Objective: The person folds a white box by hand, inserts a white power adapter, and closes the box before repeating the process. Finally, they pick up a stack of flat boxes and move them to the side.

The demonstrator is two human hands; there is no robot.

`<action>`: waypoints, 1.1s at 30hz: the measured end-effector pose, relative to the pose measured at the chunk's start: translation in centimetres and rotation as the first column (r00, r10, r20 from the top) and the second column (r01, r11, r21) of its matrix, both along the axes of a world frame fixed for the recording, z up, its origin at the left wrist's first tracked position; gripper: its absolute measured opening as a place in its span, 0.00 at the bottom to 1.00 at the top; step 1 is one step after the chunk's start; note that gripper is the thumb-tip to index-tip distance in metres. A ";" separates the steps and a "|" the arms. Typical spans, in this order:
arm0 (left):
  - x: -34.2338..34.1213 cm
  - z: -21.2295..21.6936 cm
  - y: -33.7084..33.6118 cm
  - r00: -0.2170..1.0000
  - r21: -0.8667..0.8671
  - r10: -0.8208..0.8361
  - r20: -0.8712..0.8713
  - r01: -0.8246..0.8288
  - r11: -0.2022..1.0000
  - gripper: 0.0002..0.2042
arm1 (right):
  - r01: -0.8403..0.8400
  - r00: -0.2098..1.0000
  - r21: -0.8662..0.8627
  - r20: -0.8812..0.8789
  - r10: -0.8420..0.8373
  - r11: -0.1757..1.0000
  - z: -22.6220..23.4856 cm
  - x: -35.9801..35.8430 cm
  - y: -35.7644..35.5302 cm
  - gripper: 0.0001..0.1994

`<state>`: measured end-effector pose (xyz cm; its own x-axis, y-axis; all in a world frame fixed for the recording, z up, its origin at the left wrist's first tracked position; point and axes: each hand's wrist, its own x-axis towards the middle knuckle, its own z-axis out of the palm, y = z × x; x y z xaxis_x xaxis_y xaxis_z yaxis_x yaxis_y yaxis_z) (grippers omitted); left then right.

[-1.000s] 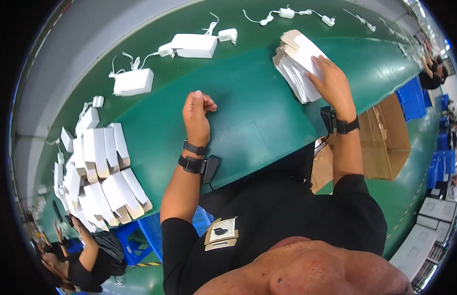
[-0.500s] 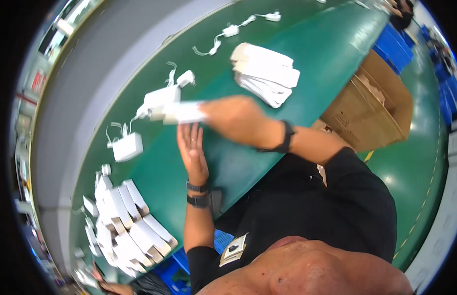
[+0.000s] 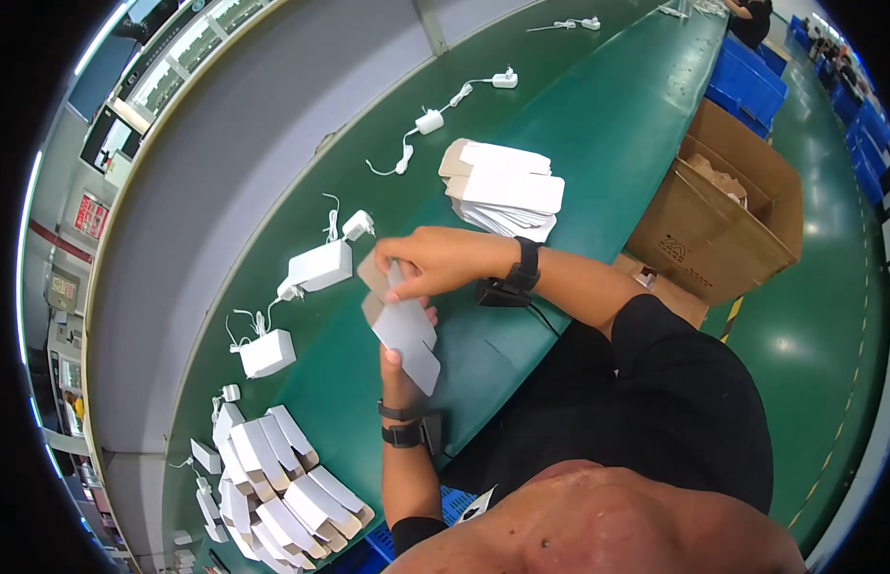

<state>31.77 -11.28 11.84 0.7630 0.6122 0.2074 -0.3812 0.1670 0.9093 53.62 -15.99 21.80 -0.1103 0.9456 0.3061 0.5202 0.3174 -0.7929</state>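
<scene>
A thin white folding carton (image 3: 405, 328) with brown inner flaps is between my hands above the green work surface. My left hand (image 3: 393, 364) grips its lower part, thumb on the near side and fingertips showing past the far edge. My right hand (image 3: 416, 260) is closed on the flaps at its upper end. Left of the carton lies a white box (image 3: 320, 266), with a white plug adapter (image 3: 359, 225) and cable beside it. Beyond my right hand rests a stack of flat white cartons (image 3: 507, 187).
Several folded-up white cartons (image 3: 273, 450) stand grouped at lower left. Another white box (image 3: 268, 354) and corded adapters (image 3: 429, 121) line the green table's (image 3: 598, 105) far side. A large brown cardboard box (image 3: 693, 220) and blue crates (image 3: 746, 86) stand to the right.
My right hand has brought a carton back toward me, and my left hand, open before, now grips it too. The carton's flaps are spread. The view has shifted slightly.
</scene>
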 end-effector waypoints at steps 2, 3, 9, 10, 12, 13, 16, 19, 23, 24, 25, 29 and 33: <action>0.3 -0.3 0.1 0.998 0.046 -0.058 -0.020 0.059 0.997 0.43 | -0.115 0.979 -0.169 0.146 0.141 0.979 0.5 1.3 -0.1 0.22; 0.6 -0.2 0.2 0.996 0.069 -0.087 -0.032 0.089 0.994 0.42 | -0.113 0.980 -0.163 0.144 0.137 0.980 0.4 1.8 0.1 0.22; 3.1 1.2 -0.3 0.954 0.091 0.286 -0.086 -0.278 0.956 0.42 | -0.152 0.971 -0.143 -0.205 0.121 0.978 -3.8 2.8 2.2 0.19; 3.6 1.1 -0.2 0.910 0.156 0.411 -0.045 -0.400 0.903 0.41 | -0.070 0.952 -0.079 -0.302 0.043 0.994 -4.5 2.5 2.5 0.20; 3.7 0.6 0.2 0.849 0.212 0.528 -0.004 -0.515 0.830 0.41 | -0.104 0.928 -0.062 -0.366 0.075 0.993 -5.9 1.8 3.2 0.19; 3.5 0.1 0.8 0.870 0.235 0.493 0.001 -0.479 0.846 0.40 | -0.132 0.901 -0.041 -0.422 0.102 0.990 -6.7 1.4 3.5 0.18; 2.7 -1.2 2.0 0.908 0.270 0.418 -0.002 -0.402 0.875 0.38 | -0.189 0.856 -0.024 -0.495 0.153 0.982 -8.8 1.1 4.3 0.16; 1.6 -2.2 3.2 0.971 0.072 0.218 -0.097 -0.211 0.975 0.34 | -0.272 0.818 -0.018 -0.531 0.221 0.962 -10.5 0.9 6.1 0.14; 0.1 -6.0 4.9 0.952 0.085 0.298 -0.075 -0.292 0.953 0.29 | -0.244 0.761 0.080 -0.601 0.242 0.966 -14.3 -1.5 8.3 0.10; -0.8 -6.6 5.5 0.932 0.132 0.353 -0.088 -0.340 0.931 0.28 | -0.206 0.718 0.085 -0.664 0.209 0.975 -13.7 -2.8 7.9 0.09; -1.2 -7.3 6.1 0.925 0.157 0.370 -0.088 -0.354 0.922 0.26 | -0.160 0.705 0.093 -0.686 0.180 0.983 -13.9 -3.6 7.7 0.10; -3.6 -8.0 6.7 0.880 0.213 0.464 -0.101 -0.437 0.874 0.27 | -0.121 0.749 0.109 -0.642 0.162 0.987 -14.8 -6.7 7.5 0.12; -6.0 -9.1 6.9 0.949 0.112 0.315 -0.026 -0.310 0.944 0.32 | -0.141 0.873 0.029 -0.468 0.138 0.990 -16.9 -8.0 8.9 0.11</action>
<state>25.72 -4.35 2.75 0.5465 0.7976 0.2553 -0.3594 -0.0520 0.9317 45.61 -7.09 4.86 -0.0869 0.9329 0.3495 0.0384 0.3537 -0.9346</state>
